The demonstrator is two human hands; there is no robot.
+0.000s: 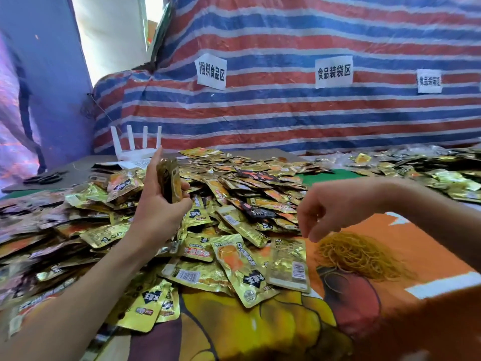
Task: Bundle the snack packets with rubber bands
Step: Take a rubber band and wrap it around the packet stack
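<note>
left hand (158, 207) grips a stack of snack packets (169, 182) upright above the heap (234, 204), squared for banding; right hand (329, 209) hangs loose, empty, just over the rubber bands (356, 252), likely to take one.

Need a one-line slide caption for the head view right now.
Left hand grips a stack of snack packets above the loose pile while right hand hovers over the rubber bands.

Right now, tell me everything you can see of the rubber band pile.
The rubber bands form a loose tangled heap of thin yellowish-tan loops, lying on the orange printed cloth, just right of the gold snack packets. The right hand hangs over its left edge, fingertips down; whether they touch it is unclear.
</note>
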